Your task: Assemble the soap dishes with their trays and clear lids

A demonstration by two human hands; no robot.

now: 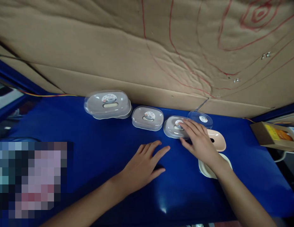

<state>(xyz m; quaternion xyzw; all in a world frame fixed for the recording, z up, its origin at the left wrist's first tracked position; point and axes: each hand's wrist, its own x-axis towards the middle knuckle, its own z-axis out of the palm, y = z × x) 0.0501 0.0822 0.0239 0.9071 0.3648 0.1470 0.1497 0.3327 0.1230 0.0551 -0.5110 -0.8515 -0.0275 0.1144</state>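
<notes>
1. Clear plastic over a pale base: small lidded container right of centre in the frame, on the blue table, round label partly under the fingers.
2. Right hand over the right part of this container, fingers loosely spread across the lid, thumb low by the near edge; firm grip or mere touch, impossible to tell.
3. Left hand at lower centre of the frame, back upward, fingers apart, nothing held, clear of every container.
4. Probably light, thin-walled and fairly stiff; glossy top likely slick under dry fingertips, with some risk of skidding across the smooth table, or of a cracked rim under a hard squeeze.
5. Best hold, by judgement: low on the two long sides, thumb near, fingers far, gentle pressure; lid alone a doubtful handle, given an unseen fit to the base.
6. Just to the left, a matching container; farther left, a larger container.
7. Beyond the right hand, a loose clear lid; right of the hand, a peach dish; partly under the forearm, a cream dish.
8. Across the top of the frame, a cardboard wall with red lines.
</notes>
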